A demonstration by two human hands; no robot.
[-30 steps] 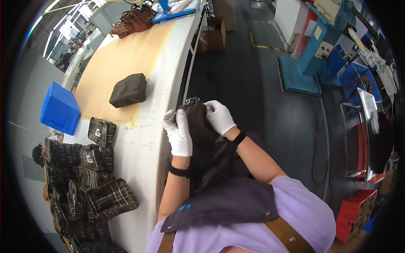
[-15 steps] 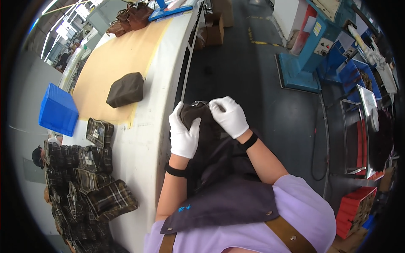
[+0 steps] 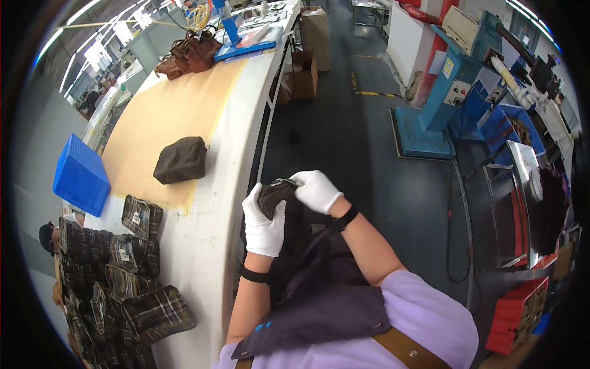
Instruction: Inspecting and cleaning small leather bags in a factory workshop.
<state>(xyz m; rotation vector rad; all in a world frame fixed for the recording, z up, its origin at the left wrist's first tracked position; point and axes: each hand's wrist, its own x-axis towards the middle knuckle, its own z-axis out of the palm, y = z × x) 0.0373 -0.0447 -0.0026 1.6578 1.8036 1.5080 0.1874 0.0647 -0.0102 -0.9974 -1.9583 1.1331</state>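
Between my hands, just off the table's edge, is a small dark brown zippered pouch (image 3: 275, 198). My left hand (image 3: 264, 229), in a white glove, holds its side with the thumb in front and the fingers behind. At its top edge, my right hand (image 3: 316, 192), also gloved, is closed in a pinch on the zipper end; the pull itself is hidden by the fingers. A similar dark brown pouch (image 3: 180, 161) stands on the table to the left.
Plaid pouches (image 3: 158, 312) are piled at the left on the long white table (image 3: 203, 246). Beyond them stands a blue bin (image 3: 82, 175). Brown leather bags (image 3: 190, 54) sit at the far end. Across the aisle are a blue machine (image 3: 424, 132) and a red crate (image 3: 517, 315).
My right hand has come closer to my left along the pouch's top edge. The left hand keeps its hold. The view has tilted up, so the surroundings sit lower.
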